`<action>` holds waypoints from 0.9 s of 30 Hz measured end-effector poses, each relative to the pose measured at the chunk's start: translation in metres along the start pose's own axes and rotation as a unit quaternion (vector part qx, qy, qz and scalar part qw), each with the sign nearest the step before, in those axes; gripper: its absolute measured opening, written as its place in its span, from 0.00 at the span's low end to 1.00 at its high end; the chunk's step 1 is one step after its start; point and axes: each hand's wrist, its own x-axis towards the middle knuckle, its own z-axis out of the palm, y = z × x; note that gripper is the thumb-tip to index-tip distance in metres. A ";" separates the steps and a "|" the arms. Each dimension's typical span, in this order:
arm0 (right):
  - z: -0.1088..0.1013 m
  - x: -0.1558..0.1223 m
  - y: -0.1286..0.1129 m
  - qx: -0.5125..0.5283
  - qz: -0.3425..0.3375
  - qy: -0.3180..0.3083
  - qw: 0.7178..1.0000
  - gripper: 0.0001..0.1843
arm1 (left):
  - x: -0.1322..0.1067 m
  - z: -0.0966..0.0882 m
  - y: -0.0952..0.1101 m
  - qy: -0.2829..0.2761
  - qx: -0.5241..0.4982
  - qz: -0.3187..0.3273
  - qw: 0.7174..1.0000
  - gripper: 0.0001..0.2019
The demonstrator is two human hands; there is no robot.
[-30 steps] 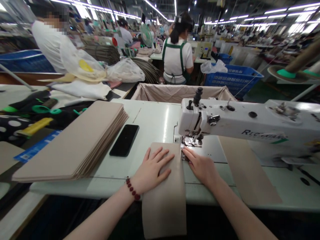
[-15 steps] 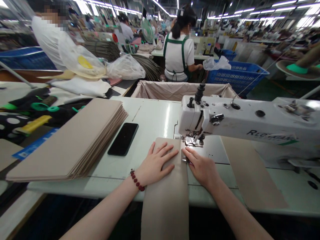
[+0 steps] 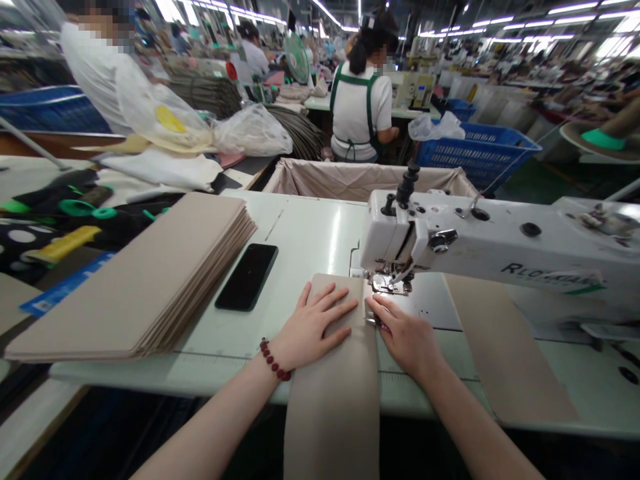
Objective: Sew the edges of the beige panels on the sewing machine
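Note:
A long beige fabric panel (image 3: 333, 400) lies under the needle area and hangs over the table's front edge. My left hand (image 3: 317, 327), a dark red bead bracelet at its wrist, rests flat on the panel with fingers spread. Beside the panel's right edge, my right hand (image 3: 405, 333) is closed around what look like small thread snips (image 3: 371, 321); only their metal tip shows, and the rest is hidden by the palm. Its fingertips touch the panel's edge just in front of the presser foot (image 3: 387, 285) of the white sewing machine (image 3: 480, 233).
A stack of beige panels (image 3: 135, 267) and a black phone (image 3: 247, 277) lie left on the pale green table (image 3: 305, 227). Another beige piece (image 3: 510, 353) sits under the machine arm. Behind are a cloth-lined bin (image 3: 350, 177), a blue basket (image 3: 475, 150) and co-workers.
The view has shifted slightly. Both hands and the panel keep nearly the same places by the presser foot.

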 end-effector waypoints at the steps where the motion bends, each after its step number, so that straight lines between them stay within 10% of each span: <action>1: 0.000 0.000 0.000 -0.001 0.000 -0.001 1.000 0.32 | 0.000 0.000 0.000 0.002 -0.005 -0.001 1.000 0.25; 27: 0.000 -0.002 0.000 0.033 -0.001 0.018 0.999 0.31 | -0.002 -0.001 -0.001 0.013 -0.014 -0.002 1.000 0.22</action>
